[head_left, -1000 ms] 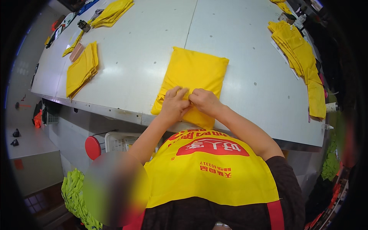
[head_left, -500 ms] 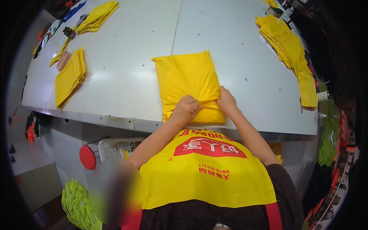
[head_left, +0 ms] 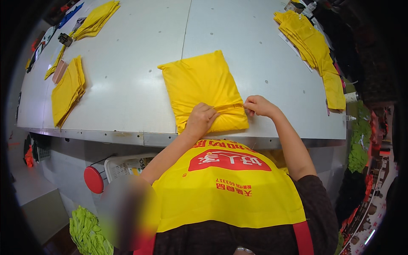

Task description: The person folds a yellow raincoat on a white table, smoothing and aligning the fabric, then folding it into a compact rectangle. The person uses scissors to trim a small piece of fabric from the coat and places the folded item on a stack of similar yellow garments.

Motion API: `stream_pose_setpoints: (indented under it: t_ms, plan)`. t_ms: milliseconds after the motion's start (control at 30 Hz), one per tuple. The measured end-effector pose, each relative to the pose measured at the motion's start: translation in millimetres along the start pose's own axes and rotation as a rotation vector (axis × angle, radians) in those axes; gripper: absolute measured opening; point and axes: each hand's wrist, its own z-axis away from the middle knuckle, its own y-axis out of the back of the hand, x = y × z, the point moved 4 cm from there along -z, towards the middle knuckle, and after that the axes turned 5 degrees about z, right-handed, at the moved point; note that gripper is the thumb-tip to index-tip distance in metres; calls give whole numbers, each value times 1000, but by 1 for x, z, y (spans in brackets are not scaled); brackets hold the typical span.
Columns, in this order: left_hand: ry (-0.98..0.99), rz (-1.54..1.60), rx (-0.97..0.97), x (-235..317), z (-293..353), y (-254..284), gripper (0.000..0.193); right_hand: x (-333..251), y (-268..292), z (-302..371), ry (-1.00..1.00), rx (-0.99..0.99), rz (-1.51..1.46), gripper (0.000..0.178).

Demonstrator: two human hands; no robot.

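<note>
— How much open room is there on the counter [head_left: 140,85]?

— Plenty. The pale grey top is bare across its middle, left of the folded yellow cloth bundle [head_left: 203,87] and beyond it toward the far edge. A seam runs from the far edge down toward the near edge, just past the bundle's left corner. To the bundle's right there is bare surface too, up to the row of yellow cloths [head_left: 312,42] that trails along the right edge.

— And the left side?

— A stack of folded yellow cloths [head_left: 68,91] sits near the left edge, well apart from the bundle. A second yellow pile [head_left: 95,19] lies at the far left corner, with a small dark object [head_left: 65,39] just beside it.

— Where is the bundle relative to the near edge?

— Its lower end almost reaches the metal front edge, right in front of the person's chest. It lies tilted, its top corner leaning left.

— What about the grip of each hand?

— The left hand [head_left: 200,120] is bunched shut on the bundle's lower part, fingers curled into the cloth. The right hand [head_left: 258,105] pinches a thin yellow strap [head_left: 229,106] that runs taut across the bundle from the left hand's knuckles to the right fingertips, at the bundle's right edge.

— Anything below the counter?

— A white basket [head_left: 125,165] and a red round cap [head_left: 93,179] under the front edge, and green material [head_left: 87,231] on the floor.
</note>
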Motion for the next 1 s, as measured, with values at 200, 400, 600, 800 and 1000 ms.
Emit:
stream_pose_setpoints:
  t_ms: [200,400,600,800,1000]
  plan:
    - [-45,-24,24,-3,3,-4,10,-21,-21,5,186,269,47,26]
    - [91,-62,-70,-8,6,2,13,-99,-72,-5,300,359,391,26]
    - [151,-360,151,-1,38,93,31,-79,-79,-8,305,268,353,26]
    - [1334,823,1,-65,111,78,60,-114,-82,-2,368,299,595,21]
    - [1207,741,79,-63,99,67,52,-143,-112,-14,854,555,676,8]
